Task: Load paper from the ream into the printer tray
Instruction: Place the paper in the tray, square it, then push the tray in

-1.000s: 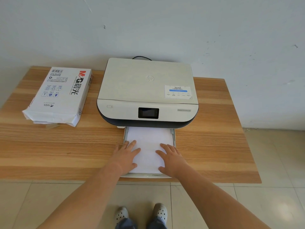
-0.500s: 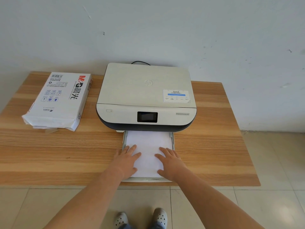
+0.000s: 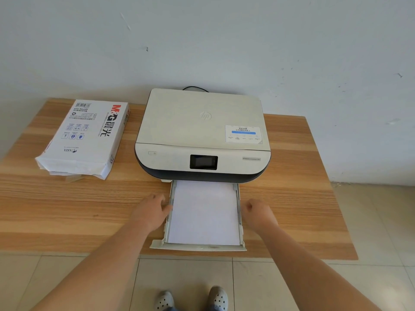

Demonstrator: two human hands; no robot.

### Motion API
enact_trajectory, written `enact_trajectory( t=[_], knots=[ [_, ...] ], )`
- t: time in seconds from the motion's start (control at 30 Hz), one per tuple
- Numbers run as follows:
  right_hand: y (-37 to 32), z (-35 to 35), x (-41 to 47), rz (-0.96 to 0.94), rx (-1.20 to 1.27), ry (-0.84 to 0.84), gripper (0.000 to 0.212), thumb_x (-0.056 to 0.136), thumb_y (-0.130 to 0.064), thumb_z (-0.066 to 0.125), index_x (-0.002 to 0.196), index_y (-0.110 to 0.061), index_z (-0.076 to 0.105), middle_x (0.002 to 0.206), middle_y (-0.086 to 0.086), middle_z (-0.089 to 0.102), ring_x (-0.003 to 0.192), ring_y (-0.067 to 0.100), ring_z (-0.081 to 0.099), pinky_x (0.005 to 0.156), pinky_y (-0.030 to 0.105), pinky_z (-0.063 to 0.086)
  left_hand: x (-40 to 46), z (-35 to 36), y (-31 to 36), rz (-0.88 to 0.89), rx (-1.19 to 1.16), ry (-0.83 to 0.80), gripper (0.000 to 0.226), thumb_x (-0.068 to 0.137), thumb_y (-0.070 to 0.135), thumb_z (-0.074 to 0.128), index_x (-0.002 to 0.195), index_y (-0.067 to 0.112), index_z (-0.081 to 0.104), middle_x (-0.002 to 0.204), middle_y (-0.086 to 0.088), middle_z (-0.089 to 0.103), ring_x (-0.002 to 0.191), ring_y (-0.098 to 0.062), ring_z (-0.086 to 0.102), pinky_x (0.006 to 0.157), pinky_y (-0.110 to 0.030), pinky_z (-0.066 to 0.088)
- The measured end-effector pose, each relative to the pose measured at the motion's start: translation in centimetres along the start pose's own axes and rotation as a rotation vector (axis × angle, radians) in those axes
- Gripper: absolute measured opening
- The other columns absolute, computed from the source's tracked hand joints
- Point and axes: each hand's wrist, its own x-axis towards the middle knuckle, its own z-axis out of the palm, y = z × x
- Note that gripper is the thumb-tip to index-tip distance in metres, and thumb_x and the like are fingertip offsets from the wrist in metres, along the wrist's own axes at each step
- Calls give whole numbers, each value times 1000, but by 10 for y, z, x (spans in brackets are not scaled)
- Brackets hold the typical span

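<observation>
1. My left hand (image 3: 151,211) rests on the worktop (image 3: 298,198) against the left wall of the printer tray (image 3: 197,247); its fingers curl towards the tray's edge, but whether this grip has hold of the rim I cannot tell.
2. My right hand (image 3: 258,213) sits just beside the tray's right wall, fingers curled under; I cannot tell whether this grip holds anything.
3. The tray stands pulled out from the near side of the printer (image 3: 202,135), its front lip reaching past the worktop's near edge.
4. A flat stack of white paper (image 3: 204,212) lies inside the tray, filling it between the side walls.
5. The ream (image 3: 84,138) lies at the far left of the worktop, well apart from the printer, its near end torn open with sheets showing.
6. The worktop is wood-grain with light and darker bands, set against a pale, scuffed wall (image 3: 224,41).
7. A dark cable (image 3: 195,88) loops behind the printer.
8. Below the near edge lie pale floor tiles (image 3: 370,221), and my grey perforated shoes (image 3: 219,298) show at the bottom.
</observation>
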Motion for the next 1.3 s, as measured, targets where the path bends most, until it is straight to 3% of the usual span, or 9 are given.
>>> enact_trajectory(
  t=[0.07,0.2,0.53,0.67,0.83,1.0,1.3],
  knots=[
    [0,3,-1,6,-27,-35,23,94,-30,42,77,-21,55,75,-1,63,61,15,57,53,27,48,1,2,-3,-39,0,-45,27,95,47,45,101,22,54,98,2,59,83,-13,55,75,-32,52],
    [-8,11,3,15,-74,-91,24,94,-33,43,74,-21,49,73,-1,60,60,14,54,51,25,41,3,8,2,-63,-27,-117,31,96,48,42,92,20,53,84,2,60,77,-14,56,66,-29,46],
    [-22,10,17,39,-235,-175,24,94,-28,36,102,-16,56,87,0,57,78,21,59,64,30,47,20,8,13,-45,107,-193,49,99,46,35,135,15,46,131,-6,57,116,-23,55,96,-36,47],
    [-20,10,22,56,-230,-196,29,94,-27,34,107,-15,57,85,-1,56,79,21,59,66,30,46,25,8,15,-42,112,-203,43,100,42,34,126,13,52,121,-7,61,107,-22,58,89,-34,48],
    [-18,13,27,58,-218,-198,33,94,-28,32,108,-13,57,93,4,63,82,23,62,68,30,48,31,6,15,-12,91,-226,32,102,35,34,107,14,57,91,1,56,83,-13,54,71,-27,41],
    [-17,15,31,70,-206,-214,31,95,-25,31,108,-13,57,94,5,60,82,24,61,68,30,47,37,6,14,-14,116,-205,26,101,34,34,89,20,52,88,1,58,82,-13,55,68,-26,42],
    [-19,16,33,87,-194,-236,29,95,-21,31,110,-15,56,102,7,62,86,25,62,69,31,47,40,7,15,-20,115,-200,28,99,30,36,99,16,60,95,-1,61,85,-14,57,73,-27,47]
  ],
)
